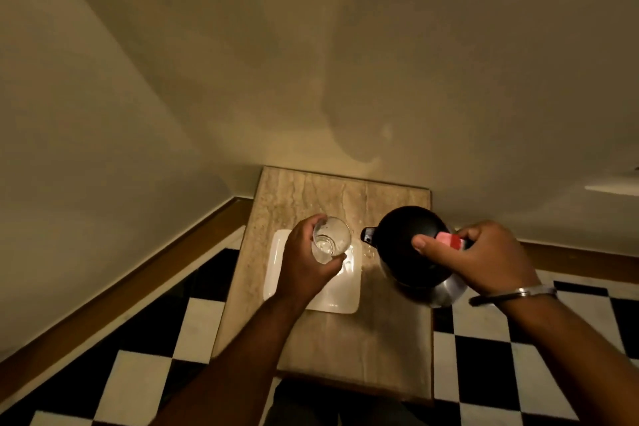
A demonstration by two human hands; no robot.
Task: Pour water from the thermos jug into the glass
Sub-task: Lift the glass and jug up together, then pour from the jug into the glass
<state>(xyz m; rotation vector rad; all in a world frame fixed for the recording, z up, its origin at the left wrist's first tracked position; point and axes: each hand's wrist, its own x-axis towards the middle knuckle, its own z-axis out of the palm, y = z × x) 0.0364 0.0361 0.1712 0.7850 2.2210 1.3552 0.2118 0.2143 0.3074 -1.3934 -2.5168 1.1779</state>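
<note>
A clear glass (332,239) is held in my left hand (306,263) above a white square plate (340,297); some water seems to lie in its bottom. To its right stands the thermos jug (408,245), black on top with a steel body and a red lever by the handle. My right hand (484,259) grips the jug's handle, thumb resting on the black lid. The jug's spout (368,234) points left toward the glass, a short gap away. No stream of water is visible between them.
Both things are over a small marble-topped table (311,204) pushed against a beige wall. A black-and-white checkered floor (518,373) surrounds it, with a wooden skirting board (138,284) along the walls. A metal bangle (518,293) circles my right wrist.
</note>
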